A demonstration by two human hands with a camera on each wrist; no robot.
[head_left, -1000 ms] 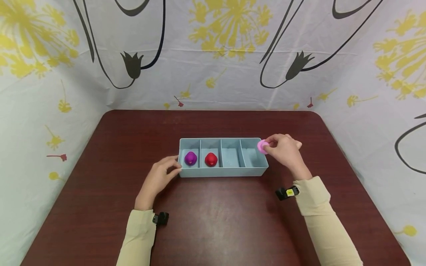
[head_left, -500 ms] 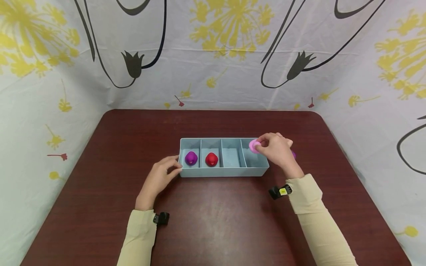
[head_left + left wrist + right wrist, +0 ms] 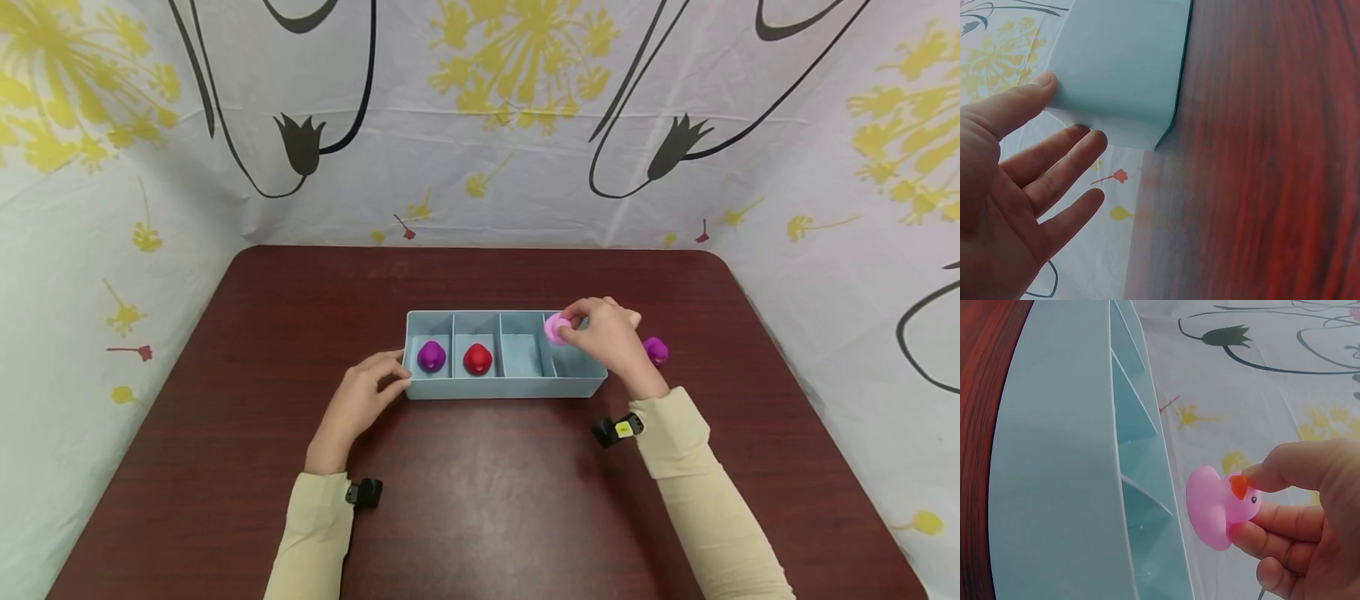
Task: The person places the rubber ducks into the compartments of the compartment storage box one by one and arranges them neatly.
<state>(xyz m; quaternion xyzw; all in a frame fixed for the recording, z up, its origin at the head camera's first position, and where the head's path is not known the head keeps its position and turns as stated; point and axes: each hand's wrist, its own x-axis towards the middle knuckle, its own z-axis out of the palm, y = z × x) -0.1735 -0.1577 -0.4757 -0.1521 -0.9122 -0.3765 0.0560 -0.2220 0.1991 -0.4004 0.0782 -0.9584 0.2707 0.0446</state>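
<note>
A light blue divided box point(image 3: 502, 388) stands on the table, its compartments in a row. A purple rubber duck point(image 3: 431, 357) sits in the leftmost compartment, a red one point(image 3: 477, 359) in the compartment beside it. My right hand point(image 3: 609, 333) pinches a pink rubber duck point(image 3: 1217, 509) by the head between thumb and fingers, above the box's right part; its orange beak and one eye show in the right wrist view. At the box's left end, my left hand point(image 3: 358, 408) rests with thumb and fingertips against it, fingers loosely extended point(image 3: 1063, 169).
Another purple toy point(image 3: 656, 351) lies on the dark red-brown table point(image 3: 480, 492), right of the box and partly behind my right hand. A patterned white cloth point(image 3: 465, 183) hangs behind the table and along both sides.
My right hand has moved left with the pink duck, from the box's right edge to over its right part. The purple toy behind that hand has come into view. My left hand stays put.
</note>
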